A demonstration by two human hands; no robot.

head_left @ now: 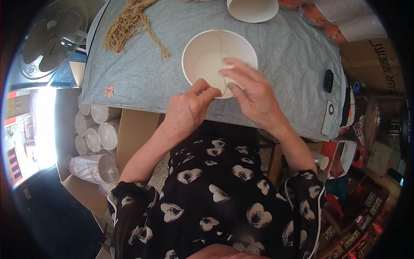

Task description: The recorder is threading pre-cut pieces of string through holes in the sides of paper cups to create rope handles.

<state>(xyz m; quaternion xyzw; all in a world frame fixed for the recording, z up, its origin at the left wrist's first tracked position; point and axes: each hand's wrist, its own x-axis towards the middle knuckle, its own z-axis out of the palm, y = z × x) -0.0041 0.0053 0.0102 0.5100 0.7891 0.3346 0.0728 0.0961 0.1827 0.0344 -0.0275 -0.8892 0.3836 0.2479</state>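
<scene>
Pinching twine (221,45) inside white tub (193,54): left hand (188,107) | right hand (258,96): partly open, fingers parted

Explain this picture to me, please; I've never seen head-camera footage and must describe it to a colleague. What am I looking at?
There is no machine here: just a person's two bare hands. This single picture comes from a wide fisheye camera worn on the head, looking down, so straight edges bend near the rim.

On the table covered in creased grey cloth stand a round white tub and, farther back, another white round container. A loose bundle of tan strings lies toward the left.

The left hand seems to pinch a thin tan string at the tub's near rim. The right hand, fingers apart, is beside that string, over the tub.
</scene>
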